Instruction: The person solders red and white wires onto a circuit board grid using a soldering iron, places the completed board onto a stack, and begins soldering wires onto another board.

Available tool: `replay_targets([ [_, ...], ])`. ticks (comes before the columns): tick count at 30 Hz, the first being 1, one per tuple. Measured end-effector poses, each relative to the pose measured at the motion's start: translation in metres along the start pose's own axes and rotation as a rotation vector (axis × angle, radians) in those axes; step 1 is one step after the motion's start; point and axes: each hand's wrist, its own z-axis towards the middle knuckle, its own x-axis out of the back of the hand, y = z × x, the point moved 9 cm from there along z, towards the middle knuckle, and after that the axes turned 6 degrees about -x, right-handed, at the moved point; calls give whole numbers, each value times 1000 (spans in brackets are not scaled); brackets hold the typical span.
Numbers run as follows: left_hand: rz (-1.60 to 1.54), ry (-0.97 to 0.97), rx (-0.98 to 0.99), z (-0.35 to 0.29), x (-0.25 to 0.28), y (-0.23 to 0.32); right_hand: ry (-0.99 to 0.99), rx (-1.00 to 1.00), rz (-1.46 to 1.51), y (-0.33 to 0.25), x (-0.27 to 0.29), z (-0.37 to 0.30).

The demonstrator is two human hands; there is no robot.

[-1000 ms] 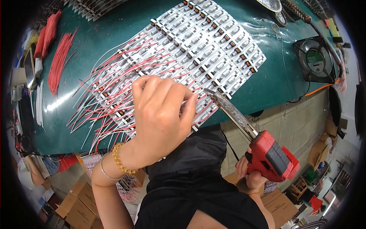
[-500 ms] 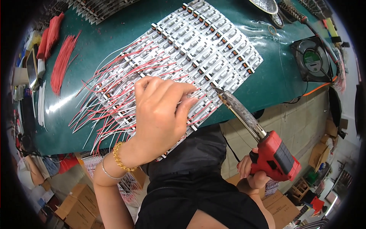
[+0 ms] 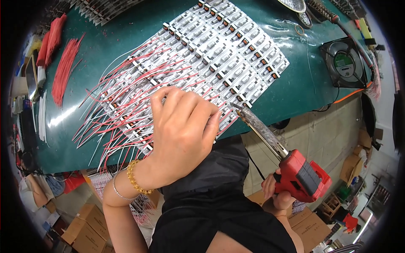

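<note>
My left hand is over the lower part of a panel of small white circuit modules. Its thumb and forefinger are pressed together at the panel's near edge; whatever lies between them is too small to make out. Thin red and white wires fan out leftward from the panel's left half. In my right hand is a red-handled soldering gun, gripped from below. Its long, crusted metal barrel points up and left, and the tip meets the panel's edge just right of my left fingertips.
Bundles of red wire and white wire lie on the green tabletop at left. A black fan stands at right, near a metal dish. Cardboard boxes sit on the floor below.
My left thumb and forefinger have come closer together. The soldering gun has shifted slightly left, its tip a little lower. The whole panel appears slightly further left in view.
</note>
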Motion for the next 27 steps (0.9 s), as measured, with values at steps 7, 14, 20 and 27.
replay_targets([
  [7, 46, -19, -43, 0, 2, 3, 139, 14, -268, 29, 29, -23],
  [14, 37, 9, -36, -2, 4, 2, -44, -15, -206, 38, 14, -23],
  [20, 64, 23, -47, -6, 7, 1, -30, 11, -528, 43, 20, -32],
  [27, 65, 22, -57, -7, 6, 0, -10, 195, 91, -2, -10, -4],
])
